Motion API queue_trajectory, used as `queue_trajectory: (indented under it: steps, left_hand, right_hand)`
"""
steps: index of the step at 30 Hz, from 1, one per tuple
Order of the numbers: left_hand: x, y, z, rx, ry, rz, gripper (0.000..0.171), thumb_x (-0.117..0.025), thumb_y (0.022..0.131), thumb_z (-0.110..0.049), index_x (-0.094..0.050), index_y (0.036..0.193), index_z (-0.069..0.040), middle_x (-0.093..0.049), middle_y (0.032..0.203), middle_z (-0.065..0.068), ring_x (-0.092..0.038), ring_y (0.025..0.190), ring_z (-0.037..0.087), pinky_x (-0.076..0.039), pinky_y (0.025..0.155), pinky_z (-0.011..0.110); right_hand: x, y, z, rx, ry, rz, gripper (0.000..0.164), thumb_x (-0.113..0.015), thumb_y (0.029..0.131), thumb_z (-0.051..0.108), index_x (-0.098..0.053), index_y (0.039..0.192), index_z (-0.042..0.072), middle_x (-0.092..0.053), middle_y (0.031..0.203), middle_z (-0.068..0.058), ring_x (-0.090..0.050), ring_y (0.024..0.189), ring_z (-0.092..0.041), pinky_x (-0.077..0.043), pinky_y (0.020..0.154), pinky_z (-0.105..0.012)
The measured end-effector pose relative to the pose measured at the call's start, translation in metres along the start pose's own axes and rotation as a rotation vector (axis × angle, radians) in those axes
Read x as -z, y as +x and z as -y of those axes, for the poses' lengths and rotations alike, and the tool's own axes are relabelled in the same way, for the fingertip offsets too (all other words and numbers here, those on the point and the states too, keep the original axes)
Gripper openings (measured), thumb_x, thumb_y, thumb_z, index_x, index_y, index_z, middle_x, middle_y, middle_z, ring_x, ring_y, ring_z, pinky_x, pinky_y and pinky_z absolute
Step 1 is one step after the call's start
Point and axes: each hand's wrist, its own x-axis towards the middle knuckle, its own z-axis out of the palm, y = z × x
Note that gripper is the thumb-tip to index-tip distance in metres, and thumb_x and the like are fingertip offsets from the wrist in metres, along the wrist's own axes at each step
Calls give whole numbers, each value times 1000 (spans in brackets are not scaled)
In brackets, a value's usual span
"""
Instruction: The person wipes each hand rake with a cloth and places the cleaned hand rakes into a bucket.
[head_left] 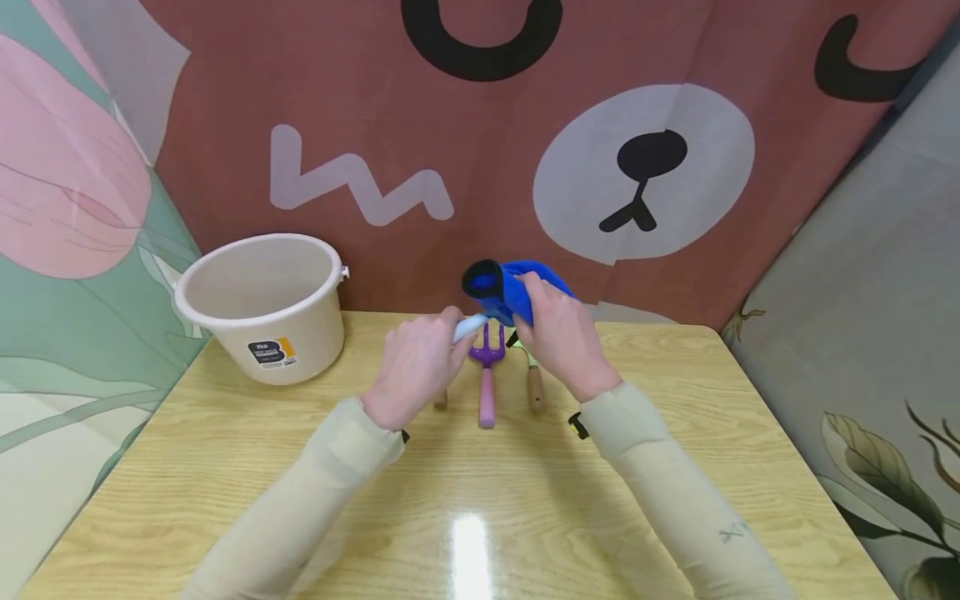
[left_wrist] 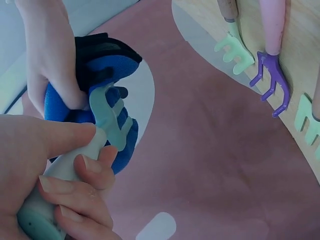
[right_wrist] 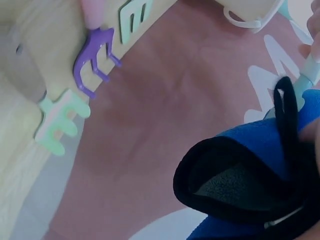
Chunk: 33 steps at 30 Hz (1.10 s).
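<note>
My left hand (head_left: 415, 365) grips the pale handle (left_wrist: 75, 162) of a small hand fork. Its teal tines (left_wrist: 116, 120) lie against a blue fabric mitt (head_left: 517, 292) in the left wrist view. With thumb and fingers my right hand (head_left: 564, 333) holds this mitt up by its side. A black band (right_wrist: 200, 145) edges the mitt's open mouth, and a black loop (right_wrist: 286, 102) sticks out from it. Below the hands, a purple fork with a pink handle (head_left: 487, 400) lies on the table. Part of the mitt is hidden behind my right fingers.
A cream bucket (head_left: 311, 337) stands at the table's back left. Beside the purple fork lie a light green rake with a wooden handle (head_left: 536, 387) and a slotted green tool (right_wrist: 134, 17). A bear-printed cloth (head_left: 495, 117) hangs behind the wooden table (head_left: 420, 517).
</note>
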Motion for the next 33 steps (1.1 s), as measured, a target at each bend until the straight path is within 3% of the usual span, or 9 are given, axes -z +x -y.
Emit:
queue_trajectory:
  steps: [5, 8, 10, 13, 16, 18, 25, 33]
  left_hand:
    - [0, 0, 0, 8, 6, -3, 25, -65, 97, -29, -62, 85, -7, -49, 60, 2, -49, 49, 23, -43, 41, 38]
    - [0, 1, 0, 6, 7, 0, 25, -65, 96, -29, -63, 86, -7, -50, 61, 3, -50, 49, 23, -44, 41, 39]
    - [0, 1, 0, 6, 7, 3, 24, -65, 96, -29, -64, 87, -7, -52, 61, 3, -50, 50, 24, -44, 42, 39]
    - [0, 1, 1, 4, 11, 1, 25, -65, 97, -29, -63, 84, -7, -51, 61, 2, -50, 49, 24, -44, 42, 38]
    - [-1, 1, 3, -2, 22, -6, 29, -65, 97, -29, -59, 77, -9, -47, 58, 0, -47, 46, 22, -40, 40, 36]
    - [-2, 1, 4, -6, 26, -6, 32, -65, 96, -28, -56, 71, -10, -42, 55, -1, -45, 44, 21, -37, 39, 33]
    - [-3, 1, 6, 10, 21, 3, 32, -64, 93, -20, -53, 63, -14, -40, 52, -2, -44, 42, 21, -35, 37, 33]
    - [-5, 2, 7, 12, 21, -6, 27, -64, 92, -22, -57, 67, -16, -47, 53, 0, -50, 46, 25, -45, 40, 42]
  right_hand:
    - [-1, 2, 2, -57, 121, 70, 51, -67, 92, 29, -64, 137, 3, -67, 136, -21, -61, 127, -40, -50, 104, -57]
    - [-1, 2, 5, -104, 174, 86, 53, -67, 93, 30, -64, 138, 1, -63, 141, -22, -54, 135, -41, -43, 111, -57]
    - [-3, 0, 9, -127, 205, 78, 51, -67, 94, 28, -65, 136, -2, -66, 136, -24, -58, 130, -43, -46, 108, -58]
    - [-6, -3, 17, -141, 261, 67, 42, -66, 96, 25, -66, 127, -3, -73, 116, -25, -69, 107, -42, -55, 92, -56]
    - [-11, -9, 24, -146, 327, 54, 28, -65, 98, 22, -66, 114, -1, -75, 97, -20, -70, 84, -36, -58, 75, -51]
    - [-13, -13, 28, -146, 368, 41, 22, -65, 98, 19, -64, 109, 1, -73, 91, -18, -68, 77, -33, -59, 68, -48]
    - [-12, -17, 34, -144, 458, 0, 16, -65, 97, 13, -64, 107, 0, -71, 84, -17, -66, 66, -27, -55, 56, -40]
    - [-1, -16, 32, -222, 583, 78, 31, -63, 99, 21, -65, 122, 1, -75, 102, -20, -72, 83, -29, -60, 69, -45]
